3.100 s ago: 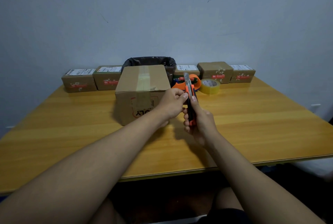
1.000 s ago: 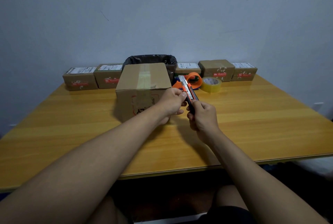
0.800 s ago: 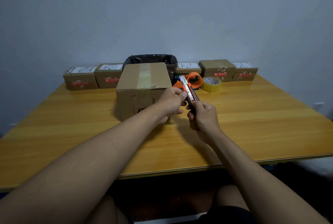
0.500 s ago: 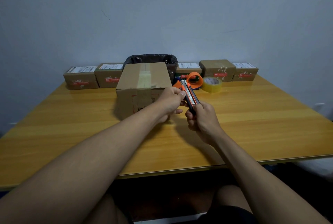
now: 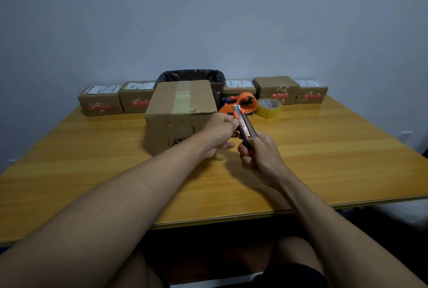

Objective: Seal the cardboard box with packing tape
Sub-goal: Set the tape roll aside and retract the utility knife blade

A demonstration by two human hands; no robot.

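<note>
A brown cardboard box [image 5: 183,102] stands on the wooden table [image 5: 324,148], with a strip of clear tape running over its top seam and down its front. Just right of the box, my right hand [image 5: 260,155] grips the lower end of an orange and black utility knife [image 5: 244,123], which points up and away from me. My left hand [image 5: 218,131] pinches the knife's upper part with thumb and fingers. A roll of clear packing tape [image 5: 269,108] lies behind the knife, beside an orange tape dispenser [image 5: 245,100].
Several small labelled cardboard parcels line the back edge, two at the left [image 5: 100,100] and others at the right [image 5: 278,89]. A bin with a black liner [image 5: 192,75] stands behind the box, against the wall.
The knife has tilted from upright to leaning away and left, and my right hand has slid a little lower and nearer. My left hand keeps its pinch near the blade end.
</note>
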